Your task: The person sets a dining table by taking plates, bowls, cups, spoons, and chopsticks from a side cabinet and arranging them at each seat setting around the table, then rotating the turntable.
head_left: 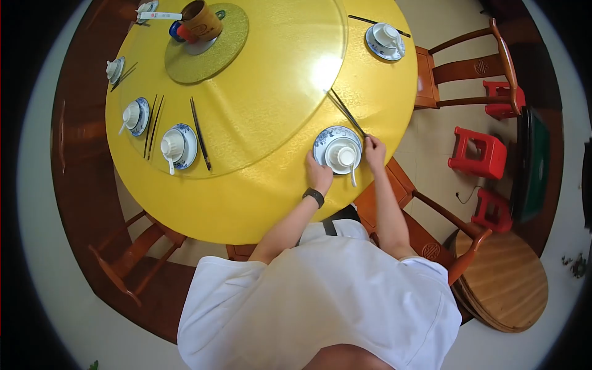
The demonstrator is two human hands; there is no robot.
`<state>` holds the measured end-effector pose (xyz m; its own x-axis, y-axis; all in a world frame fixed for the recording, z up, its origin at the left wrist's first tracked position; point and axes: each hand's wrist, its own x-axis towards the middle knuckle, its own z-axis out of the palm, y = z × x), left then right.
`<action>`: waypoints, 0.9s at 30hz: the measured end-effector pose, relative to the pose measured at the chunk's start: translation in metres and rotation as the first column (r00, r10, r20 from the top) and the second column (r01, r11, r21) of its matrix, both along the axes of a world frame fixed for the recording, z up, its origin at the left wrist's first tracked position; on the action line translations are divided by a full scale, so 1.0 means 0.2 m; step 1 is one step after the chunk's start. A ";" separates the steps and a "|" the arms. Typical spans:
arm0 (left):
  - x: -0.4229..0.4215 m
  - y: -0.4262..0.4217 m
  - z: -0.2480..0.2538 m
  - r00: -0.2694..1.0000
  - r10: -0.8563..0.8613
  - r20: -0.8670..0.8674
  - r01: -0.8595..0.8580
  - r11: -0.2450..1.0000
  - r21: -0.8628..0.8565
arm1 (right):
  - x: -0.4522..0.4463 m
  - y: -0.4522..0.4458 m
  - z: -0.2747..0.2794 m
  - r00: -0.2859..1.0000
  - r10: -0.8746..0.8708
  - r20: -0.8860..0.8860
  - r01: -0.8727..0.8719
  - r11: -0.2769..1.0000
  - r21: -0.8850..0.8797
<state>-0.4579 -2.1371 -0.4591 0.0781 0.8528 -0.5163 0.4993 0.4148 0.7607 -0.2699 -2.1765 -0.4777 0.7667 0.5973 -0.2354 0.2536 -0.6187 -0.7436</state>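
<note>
In front of me a blue-and-white plate (321, 141) lies on the yellow table, with an upside-down white bowl (341, 155) on it. A white spoon (353, 177) sticks out over the plate's near side. My left hand (320, 175), with a black band on the wrist, grips the plate's near left rim. At the plate's right, my right hand (374, 153) pinches the near ends of a pair of dark chopsticks (347, 111). Their far tips point up and left, at the edge of the glass turntable (277, 74).
Other place settings include a plate (190, 147) with chopsticks (200, 132) at the left and another plate (385, 51) at the upper right. A brown cup (202, 22) stands on the gold centre. Wooden chairs (472, 69), red stools (478, 153) and round boards (502, 277) surround the table.
</note>
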 end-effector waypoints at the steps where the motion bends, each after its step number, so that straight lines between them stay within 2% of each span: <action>1: 0.00 -0.03 0.03 0.999 -0.040 -0.018 0.042 0.995 0.086 | 0.05 -0.03 0.01 1.000 0.005 -0.007 -0.005 1.000 -0.005; 2: 0.00 -0.04 0.06 0.996 -0.082 -0.038 0.088 0.982 0.169 | 0.11 -0.04 0.03 0.995 0.072 0.065 -0.074 0.997 0.029; 3: -0.02 -0.03 0.13 0.997 -0.074 0.038 0.073 0.997 0.030 | 0.13 -0.05 0.04 0.981 0.136 0.139 -0.145 0.988 0.054; 4: -0.03 -0.06 0.16 0.997 -0.070 0.036 0.069 0.997 0.021 | 0.12 -0.06 0.03 0.981 0.142 0.135 -0.149 0.988 0.046; 6: -0.04 -0.09 0.20 0.920 -0.175 -0.351 0.251 0.950 0.184 | 0.12 -0.06 0.04 0.943 0.227 0.243 -0.237 0.972 0.013; 7: -0.04 -0.09 0.18 0.920 -0.174 -0.350 0.249 0.951 0.181 | 0.11 -0.07 0.04 0.943 0.229 0.243 -0.239 0.971 0.010; 8: -0.04 -0.07 0.15 0.979 -0.177 -0.098 0.182 0.983 0.036 | 0.08 -0.06 0.04 0.918 0.242 0.313 -0.252 0.968 -0.010; 9: -0.03 -0.07 0.12 0.979 -0.130 0.155 0.150 0.981 -0.123 | 0.04 -0.06 0.04 0.889 0.254 0.381 -0.262 0.965 -0.031; 10: -0.02 -0.07 0.07 0.979 -0.132 0.153 0.152 0.980 -0.125 | 0.02 -0.06 0.04 0.857 0.263 0.444 -0.269 0.962 -0.052; 11: 0.01 -0.06 0.03 0.945 0.037 0.326 0.043 0.971 -0.236 | 0.01 -0.06 0.03 0.838 0.286 0.464 -0.285 0.956 -0.074; 12: 0.03 -0.06 -0.02 0.857 0.218 0.467 -0.041 0.932 -0.359 | 0.01 -0.06 0.04 0.840 0.283 0.464 -0.282 0.957 -0.073; 13: 0.04 -0.04 -0.08 0.857 0.214 0.468 -0.037 0.933 -0.359 | -0.01 -0.06 0.05 0.796 0.306 0.522 -0.283 0.951 -0.126; 14: 0.05 -0.04 -0.14 0.893 0.123 0.433 0.015 0.953 -0.303 | -0.02 -0.07 0.05 0.747 0.334 0.575 -0.281 0.942 -0.182; 15: 0.04 -0.05 -0.17 0.921 0.035 0.389 0.070 0.965 -0.253 | -0.04 -0.10 0.07 0.748 0.336 0.572 -0.280 0.942 -0.187; 18: 0.07 0.07 0.11 0.958 0.017 0.286 0.036 0.983 -0.178 | -0.14 -0.10 0.18 0.798 0.233 0.556 -0.204 0.972 -0.114; 19: 0.05 0.08 0.15 0.958 0.018 0.285 0.035 0.983 -0.178 | -0.21 -0.12 0.24 0.901 0.196 0.387 -0.181 0.981 -0.076; 20: 0.04 0.10 0.19 0.986 -0.155 0.053 0.141 0.967 0.213 | -0.26 -0.14 0.30 0.967 0.158 0.202 -0.152 0.987 -0.044; 21: 0.04 0.12 0.22 0.948 -0.219 -0.229 0.311 0.786 0.535 | -0.32 -0.14 0.36 0.966 0.163 0.202 -0.157 0.987 -0.043; 22: 0.05 0.14 0.27 0.949 -0.214 -0.230 0.307 0.786 0.536 | -0.39 -0.14 0.42 0.982 0.156 0.108 -0.149 0.986 -0.068; 23: 0.07 0.16 0.32 0.948 -0.305 -0.095 0.315 0.842 0.439 | -0.44 -0.14 0.45 0.989 0.145 0.012 -0.144 0.985 -0.096; 24: 0.08 0.15 0.34 0.926 -0.373 0.051 0.337 0.881 0.331 | -0.46 -0.15 0.43 0.989 0.149 0.008 -0.148 0.984 -0.101; 26: 0.13 0.15 0.30 0.934 -0.357 -0.005 0.336 0.872 0.357 | -0.49 -0.17 0.39 0.988 0.129 -0.085 -0.136 0.988 -0.079; 27: 0.14 0.15 0.27 0.930 -0.368 -0.008 0.347 0.871 0.348 | -0.48 -0.17 0.39 0.990 0.126 -0.059 -0.132 0.984 -0.121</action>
<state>-0.4292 -2.1070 -0.4055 0.4315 0.8824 -0.1878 0.5162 -0.0707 0.8535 -0.3650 -2.2106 -0.4006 0.6702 0.6542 -0.3506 0.3015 -0.6716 -0.6768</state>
